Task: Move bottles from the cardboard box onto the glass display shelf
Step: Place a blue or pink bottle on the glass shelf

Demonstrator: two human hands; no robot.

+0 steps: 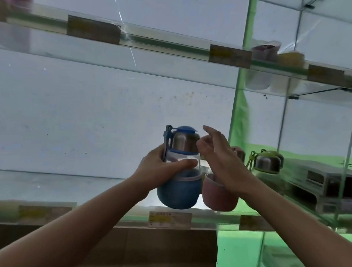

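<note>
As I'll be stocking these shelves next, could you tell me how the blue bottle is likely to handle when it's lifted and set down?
The blue bottle looks empty through its clear middle, so probably light; the left hand holds it alone. That clear section may be glass, so set it down gently. Its rounded sleeved base could rock on the glass shelf.

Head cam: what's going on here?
A person is stocking a glass display shelf. The left hand grips a blue bottle at the shelf's front edge. The right hand is open beside it, in front of a pink bottle on the shelf. A green bottle stands further right. The cardboard box sits below.
</note>
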